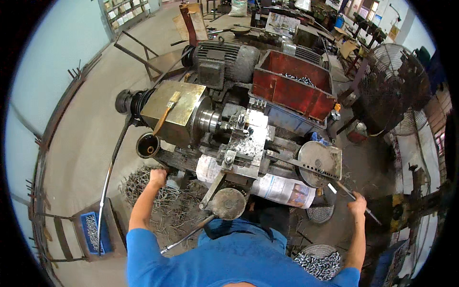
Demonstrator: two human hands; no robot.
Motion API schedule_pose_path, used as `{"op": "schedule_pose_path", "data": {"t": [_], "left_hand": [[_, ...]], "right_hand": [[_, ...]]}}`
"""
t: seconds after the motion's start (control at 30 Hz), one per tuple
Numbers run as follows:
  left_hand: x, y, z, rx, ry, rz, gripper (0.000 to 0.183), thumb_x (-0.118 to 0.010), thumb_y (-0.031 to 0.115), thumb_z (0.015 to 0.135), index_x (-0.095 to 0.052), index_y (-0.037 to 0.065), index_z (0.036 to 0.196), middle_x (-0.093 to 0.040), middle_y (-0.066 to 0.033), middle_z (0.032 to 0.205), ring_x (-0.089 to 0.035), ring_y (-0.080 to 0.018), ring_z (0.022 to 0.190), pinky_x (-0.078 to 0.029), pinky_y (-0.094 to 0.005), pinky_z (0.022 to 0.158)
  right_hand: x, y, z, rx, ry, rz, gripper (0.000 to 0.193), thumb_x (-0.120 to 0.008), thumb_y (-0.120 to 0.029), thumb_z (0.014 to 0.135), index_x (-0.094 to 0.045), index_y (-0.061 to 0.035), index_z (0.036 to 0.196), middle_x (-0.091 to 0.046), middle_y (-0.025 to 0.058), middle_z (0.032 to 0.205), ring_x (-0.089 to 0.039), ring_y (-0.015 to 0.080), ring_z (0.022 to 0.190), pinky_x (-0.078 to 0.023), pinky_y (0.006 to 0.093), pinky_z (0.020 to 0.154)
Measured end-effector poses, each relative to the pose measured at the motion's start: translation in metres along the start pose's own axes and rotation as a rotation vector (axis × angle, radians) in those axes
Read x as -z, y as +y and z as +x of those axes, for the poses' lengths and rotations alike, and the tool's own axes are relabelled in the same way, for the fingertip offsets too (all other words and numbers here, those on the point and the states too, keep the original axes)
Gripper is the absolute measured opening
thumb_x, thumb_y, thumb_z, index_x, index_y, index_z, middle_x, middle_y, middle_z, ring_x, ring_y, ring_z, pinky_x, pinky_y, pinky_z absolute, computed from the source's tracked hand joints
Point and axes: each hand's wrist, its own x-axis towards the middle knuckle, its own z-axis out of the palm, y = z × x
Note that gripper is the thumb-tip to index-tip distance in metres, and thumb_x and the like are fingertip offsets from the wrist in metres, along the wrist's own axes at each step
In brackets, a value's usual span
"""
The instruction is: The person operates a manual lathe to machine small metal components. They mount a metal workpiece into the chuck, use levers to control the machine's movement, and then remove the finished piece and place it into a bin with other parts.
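Observation:
I stand at a small metal lathe (pixel 239 138) with a brass-coloured headstock box (pixel 174 107). My left hand (pixel 157 177) is closed on a dark lever at the machine's lower left edge, above a heap of metal swarf (pixel 143 186). My right hand (pixel 357 202) grips a long thin metal lever rod (pixel 346 192) that runs up to a round perforated disc (pixel 318 162) on the machine's right end. A round handwheel (pixel 228 203) sits between my arms, just in front of my blue shirt.
A red bin (pixel 291 88) with small metal parts stands behind the lathe beside a grey motor (pixel 224 60). A blue crate (pixel 93 232) of parts is at lower left, baskets of parts (pixel 318 263) at lower right, a large fan (pixel 394 86) at right. Newspaper (pixel 282 189) hangs off the machine's front.

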Motion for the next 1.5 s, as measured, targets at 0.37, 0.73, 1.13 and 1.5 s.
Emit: {"op": "schedule_pose_path", "data": {"t": [0.37, 0.73, 1.13, 1.5], "left_hand": [[0.078, 0.070, -0.180, -0.222, -0.336, -1.193, 0.053, -0.066, 0.033, 0.083, -0.052, 0.000, 0.122, -0.065, -0.0108, 0.103, -0.061, -0.0167, 0.090, -0.049, -0.0327, 0.079], [0.069, 0.140, -0.216, -0.210, -0.174, -0.859, 0.026, -0.058, 0.016, 0.075, -0.060, 0.010, 0.100, -0.061, -0.0200, 0.079, -0.058, -0.0396, 0.074, -0.047, -0.0458, 0.066], [0.076, 0.141, -0.221, -0.156, -0.132, -0.836, 0.027, -0.056, 0.014, 0.072, -0.061, 0.011, 0.099, -0.060, -0.0206, 0.077, -0.058, -0.0388, 0.075, -0.047, -0.0454, 0.066], [0.080, 0.060, -0.137, -0.266, -0.354, -1.160, 0.049, -0.063, 0.037, 0.082, -0.055, 0.007, 0.120, -0.064, -0.0109, 0.103, -0.062, -0.0202, 0.089, -0.048, -0.0338, 0.079]], "right_hand": [[-0.066, 0.019, -0.110, -0.225, 0.067, -0.162, 0.029, -0.060, -0.013, 0.058, -0.055, -0.0043, 0.085, -0.060, 0.0188, 0.072, -0.058, 0.0405, 0.070, -0.047, 0.0476, 0.065], [-0.050, -0.130, -0.216, -0.403, -0.050, 0.394, 0.030, -0.060, -0.018, 0.059, -0.057, -0.0020, 0.084, -0.060, 0.0208, 0.067, -0.058, 0.0409, 0.063, -0.046, 0.0442, 0.058], [-0.064, -0.127, -0.223, -0.382, -0.017, 0.501, 0.039, -0.060, -0.022, 0.055, -0.058, -0.0037, 0.090, -0.060, 0.0223, 0.071, -0.058, 0.0426, 0.067, -0.045, 0.0473, 0.061], [-0.074, 0.057, -0.048, -0.298, 0.110, -0.327, 0.054, -0.067, -0.022, 0.064, -0.057, -0.0093, 0.115, -0.060, 0.0135, 0.097, -0.059, 0.0328, 0.087, -0.046, 0.0444, 0.076]]}}
